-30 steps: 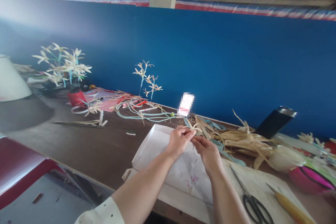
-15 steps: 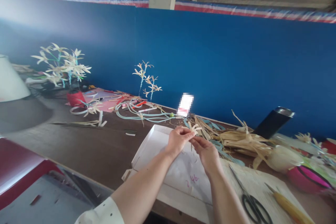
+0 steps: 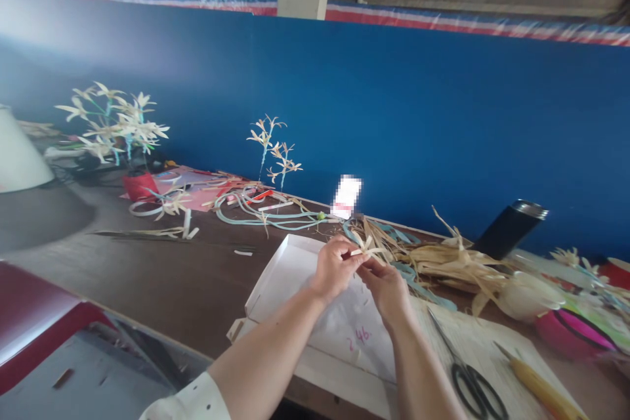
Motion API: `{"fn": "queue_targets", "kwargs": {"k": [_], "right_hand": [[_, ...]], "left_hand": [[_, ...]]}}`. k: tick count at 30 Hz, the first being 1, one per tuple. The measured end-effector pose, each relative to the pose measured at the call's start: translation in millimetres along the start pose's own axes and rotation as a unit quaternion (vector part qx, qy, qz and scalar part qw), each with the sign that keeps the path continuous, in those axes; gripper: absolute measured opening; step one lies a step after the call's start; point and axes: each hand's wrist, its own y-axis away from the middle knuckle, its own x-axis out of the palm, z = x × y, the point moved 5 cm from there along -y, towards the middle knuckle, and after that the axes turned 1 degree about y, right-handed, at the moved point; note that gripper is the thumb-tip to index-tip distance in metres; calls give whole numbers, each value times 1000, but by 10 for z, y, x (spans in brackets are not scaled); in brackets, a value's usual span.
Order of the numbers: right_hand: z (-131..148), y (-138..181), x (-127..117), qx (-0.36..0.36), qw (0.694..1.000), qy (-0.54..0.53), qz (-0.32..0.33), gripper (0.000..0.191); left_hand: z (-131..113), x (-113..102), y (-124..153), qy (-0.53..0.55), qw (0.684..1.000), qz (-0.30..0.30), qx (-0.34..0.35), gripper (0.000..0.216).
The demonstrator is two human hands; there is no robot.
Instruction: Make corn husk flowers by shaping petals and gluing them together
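Note:
My left hand (image 3: 333,267) and my right hand (image 3: 386,287) meet above a shallow white cardboard tray (image 3: 290,266) on the brown worktable. Both pinch a small pale straw flower (image 3: 365,246) with thin petals, the left from the left side, the right from below. A pile of dried straw strips (image 3: 445,259) lies just beyond the hands.
Black scissors (image 3: 470,374) and a yellow-handled tool (image 3: 539,387) lie on a woven mat at right. A black flask (image 3: 509,230) leans at the back. Finished straw flower sprigs (image 3: 273,147) and a bouquet (image 3: 115,121) in a red pot stand left. Teal cords (image 3: 256,213) lie coiled.
The hands have drawn closer together around the straw flower, and its petals have shifted slightly. The view has drifted a little.

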Motion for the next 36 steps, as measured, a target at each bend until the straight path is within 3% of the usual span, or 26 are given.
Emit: {"fn": "queue_targets", "kwargs": {"k": [17,27,36], "right_hand": [[6,-18,-47,-28,999,18,-5,23],[-59,-24,-30,8,1000,27,-9,30],[7,-31,-64,-60,997,19,-34,28]], "left_hand": [[-65,54,50,-57,991,-5,117,9],[-4,68,45,-33,994,8,100,9],[-21,99,66,-80,991,45,98,24]]}}
